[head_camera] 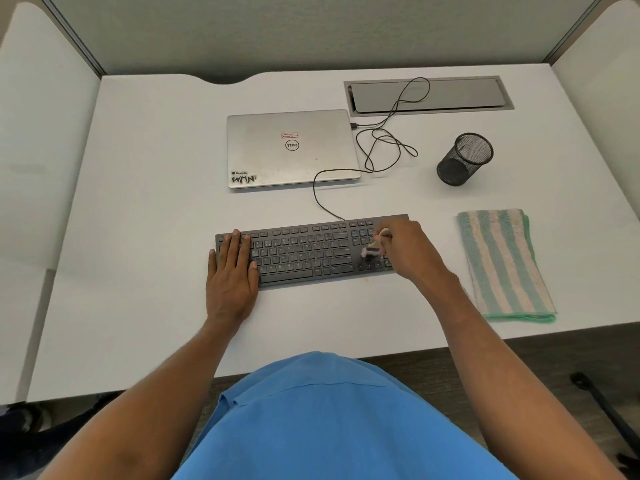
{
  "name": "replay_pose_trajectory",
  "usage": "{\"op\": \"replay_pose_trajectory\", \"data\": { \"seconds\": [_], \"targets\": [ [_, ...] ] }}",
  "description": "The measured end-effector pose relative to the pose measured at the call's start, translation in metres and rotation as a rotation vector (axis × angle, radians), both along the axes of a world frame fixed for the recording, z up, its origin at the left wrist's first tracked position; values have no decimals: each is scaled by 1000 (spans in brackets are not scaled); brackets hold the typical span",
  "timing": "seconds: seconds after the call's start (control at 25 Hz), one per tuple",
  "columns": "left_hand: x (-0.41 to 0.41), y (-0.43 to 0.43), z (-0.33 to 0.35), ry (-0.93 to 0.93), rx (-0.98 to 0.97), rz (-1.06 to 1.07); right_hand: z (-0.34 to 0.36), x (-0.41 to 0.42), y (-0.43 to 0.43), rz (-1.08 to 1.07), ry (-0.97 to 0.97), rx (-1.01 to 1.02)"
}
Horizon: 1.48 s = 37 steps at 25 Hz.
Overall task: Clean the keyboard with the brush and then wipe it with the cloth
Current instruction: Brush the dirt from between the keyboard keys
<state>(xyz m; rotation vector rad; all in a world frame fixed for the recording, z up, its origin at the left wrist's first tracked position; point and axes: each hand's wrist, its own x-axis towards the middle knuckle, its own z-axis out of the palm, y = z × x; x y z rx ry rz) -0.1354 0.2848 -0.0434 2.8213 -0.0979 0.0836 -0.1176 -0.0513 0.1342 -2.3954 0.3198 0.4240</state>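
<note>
Dell logo on closed laptop point(292, 148) lid, "Devfolio" and "WMN" sticker near its corner

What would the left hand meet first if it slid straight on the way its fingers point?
Probably the closed laptop, near its front left corner. The left hand lies flat on the left end of the keyboard; past its far edge only bare desk shows before the laptop.

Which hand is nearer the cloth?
Right. The right hand holds the brush at the keyboard's right end, left of the cloth; the left hand rests on the keyboard's left end.
</note>
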Motion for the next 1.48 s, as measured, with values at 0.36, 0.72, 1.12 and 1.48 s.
{"op": "replay_pose_trajectory", "data": {
  "seconds": [0.36, 0.72, 1.12, 1.48],
  "targets": [
    [-1, 2, 1, -6, 12, -9, 6, -2, -1, 8, -43, 45],
    [-1, 1, 4, 17, -33, -2, 3, -2, -5, 42, -110, -74],
    [-2, -1, 7, 22, -51, 12, -5, -12, -10, -9, -167, -117],
    [-2, -1, 7, 26, -49, 17, -20, -27, -8, -89, -228, -34]
  ]
}}
